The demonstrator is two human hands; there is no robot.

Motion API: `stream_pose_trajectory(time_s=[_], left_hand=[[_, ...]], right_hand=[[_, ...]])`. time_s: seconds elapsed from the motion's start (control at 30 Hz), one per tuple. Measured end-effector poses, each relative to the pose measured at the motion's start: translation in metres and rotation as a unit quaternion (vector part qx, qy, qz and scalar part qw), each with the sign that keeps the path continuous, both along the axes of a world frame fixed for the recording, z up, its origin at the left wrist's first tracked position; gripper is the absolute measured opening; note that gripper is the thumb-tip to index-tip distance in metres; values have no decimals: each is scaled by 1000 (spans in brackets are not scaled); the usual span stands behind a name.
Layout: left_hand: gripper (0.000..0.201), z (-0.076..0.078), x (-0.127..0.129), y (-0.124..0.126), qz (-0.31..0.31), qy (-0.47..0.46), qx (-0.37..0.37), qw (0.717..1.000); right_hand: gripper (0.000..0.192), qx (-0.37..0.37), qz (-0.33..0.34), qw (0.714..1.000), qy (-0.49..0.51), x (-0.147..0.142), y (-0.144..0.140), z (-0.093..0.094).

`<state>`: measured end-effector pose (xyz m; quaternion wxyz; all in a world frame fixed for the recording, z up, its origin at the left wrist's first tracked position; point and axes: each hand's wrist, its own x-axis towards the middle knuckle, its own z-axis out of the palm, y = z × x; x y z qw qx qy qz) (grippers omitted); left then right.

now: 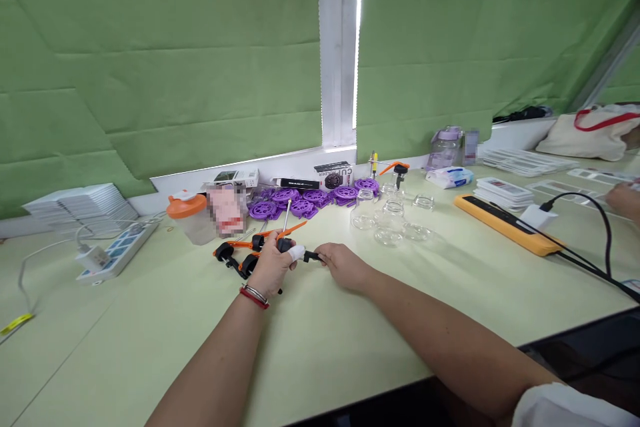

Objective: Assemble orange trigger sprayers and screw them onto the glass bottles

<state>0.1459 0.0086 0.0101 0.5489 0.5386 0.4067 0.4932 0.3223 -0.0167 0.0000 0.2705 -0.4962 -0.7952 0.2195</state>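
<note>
A: What containers do you have in view?

B: Beyond my fingers I see a cluster of clear glass jars on the bench, and they look empty. Further left of my left hand stands a plastic cup with an orange lid; I cannot tell what is in it.

A: How are the hands posed?

B: My left hand is curled shut around the middle of an orange and black clamp tool, wrist low over the bench, a white wrap on one fingertip. My right hand lies palm down, its fingers pinched on the small black end piece just right of my left fingers.

A: Which way does the tool run?

B: Its long axis lies roughly left to right, the black pads out past my left knuckles, and a thin metal rod rises up and away from my left fingers towards the purple wheels
</note>
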Motion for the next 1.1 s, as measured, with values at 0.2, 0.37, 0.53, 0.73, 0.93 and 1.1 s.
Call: stream_pose_trajectory(time_s=[0.2, 0.37, 0.53, 0.73, 0.93, 1.1], left_hand=[[56, 1, -6, 0, -43, 7, -20, 999], [60, -3, -7, 3, -37, 10, -15, 999], [66, 1, -5, 0, -27, 16, -26, 999], [69, 2, -7, -1, -46, 27, -48, 997], [71, 3, -8, -1, -57, 42, -65, 995], [77, 0, -10, 1, -54, 63, -63, 995]], right_hand=[[22, 7, 7, 1000, -8, 2, 2, -2], [23, 13, 13, 1000, -8, 2, 3, -3], [21, 15, 18, 1000, -14, 3, 4, -3], [23, 11, 7, 1000, 17, 1, 2, -5], [24, -3, 6, 999, 42, 0, 2, -7], [23, -34, 12, 997, 66, 1, 1, -8]])
